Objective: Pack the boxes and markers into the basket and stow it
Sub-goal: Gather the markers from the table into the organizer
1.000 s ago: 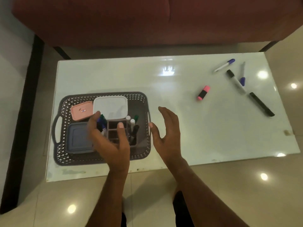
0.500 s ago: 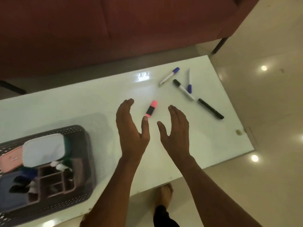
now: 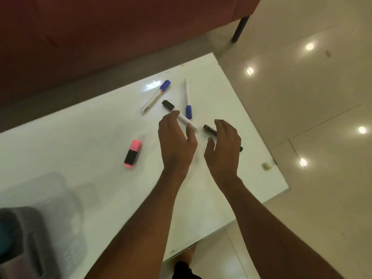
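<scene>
Both hands hover empty over the right part of the white table. My left hand is open above a white marker with a black cap, hiding its middle. My right hand is open over a black marker, whose ends stick out on either side. A white marker with a blue cap and a thin pen with a blue cap lie just beyond. A pink and black highlighter lies left of my left hand. The dark basket shows blurred at the bottom left corner.
A dark red sofa runs along the table's far side, with one black leg at the right. Glossy beige floor tiles surround the table's right corner. A small beige scrap lies near the right edge.
My view has swung right, away from the basket. Both hands moved from the basket to the loose markers on the right side of the table and now hover over them.
</scene>
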